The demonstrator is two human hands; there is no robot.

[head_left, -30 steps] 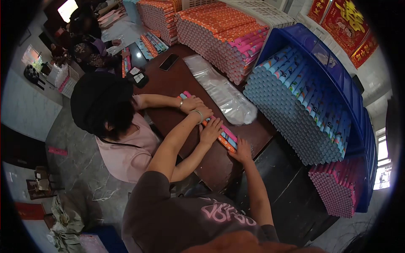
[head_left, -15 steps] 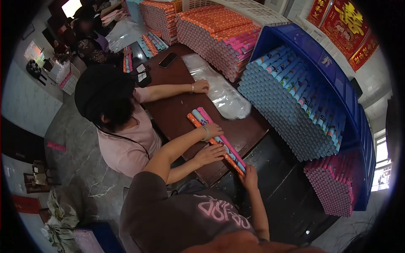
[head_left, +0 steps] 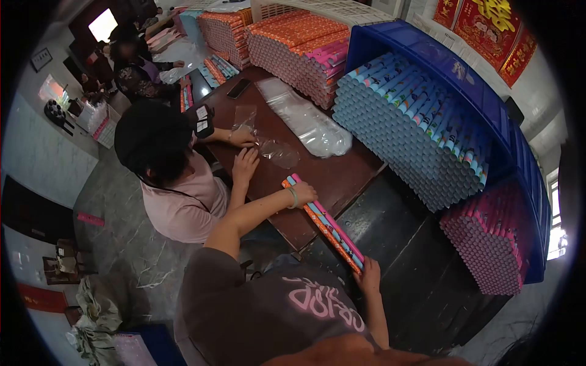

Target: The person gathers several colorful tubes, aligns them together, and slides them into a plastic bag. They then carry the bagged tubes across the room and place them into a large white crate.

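Observation:
A bundle of orange, blue and pink patterned rolls [head_left: 331,226] lies slanted over the edge where the brown table meets the dark surface. My left hand [head_left: 303,194] is wrapped over its upper end, with a pale green bangle on the wrist. At the lower end, my right hand [head_left: 368,274] grips the rolls with its fingers partly hidden. Beyond my left hand, a co-worker in a pink top [head_left: 183,207] has both hands on a thin clear plastic bag [head_left: 278,152] on the brown table [head_left: 244,189].
A pile of clear bags [head_left: 308,122] and a phone [head_left: 238,88] lie farther back. Stacked orange rolls [head_left: 293,52] stand behind. A blue crate [head_left: 421,52] at the right holds blue rolls [head_left: 409,122], with pink rolls [head_left: 485,244] below. Another person [head_left: 137,73] is at the far left.
The bundle and my hands have moved down and right, away from the co-worker. The co-worker's near hand has left the rolls, and a clear bag now lies spread under the co-worker's hands.

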